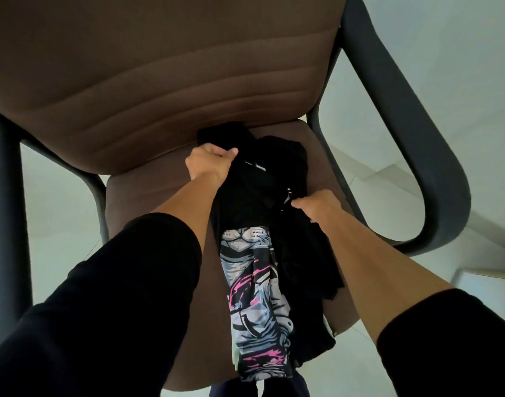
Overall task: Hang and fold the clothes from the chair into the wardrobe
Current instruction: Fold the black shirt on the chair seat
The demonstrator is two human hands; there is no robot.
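A brown padded chair [136, 193] with dark armrests fills the view. On its seat lies a crumpled black garment [277, 164] with a grey, white and pink printed panel [254, 299] running toward the front edge. My left hand [208, 164] is closed on the garment's upper left part near the backrest. My right hand [320, 204] pinches the black cloth on the right side. Both sleeves are black. The wardrobe is out of view.
The chair's right armrest [417, 144] curves close beside my right arm, and the left armrest [5, 202] stands at the left edge. Pale tiled floor [460, 53] surrounds the chair. The backrest [159, 67] rises just behind the clothes.
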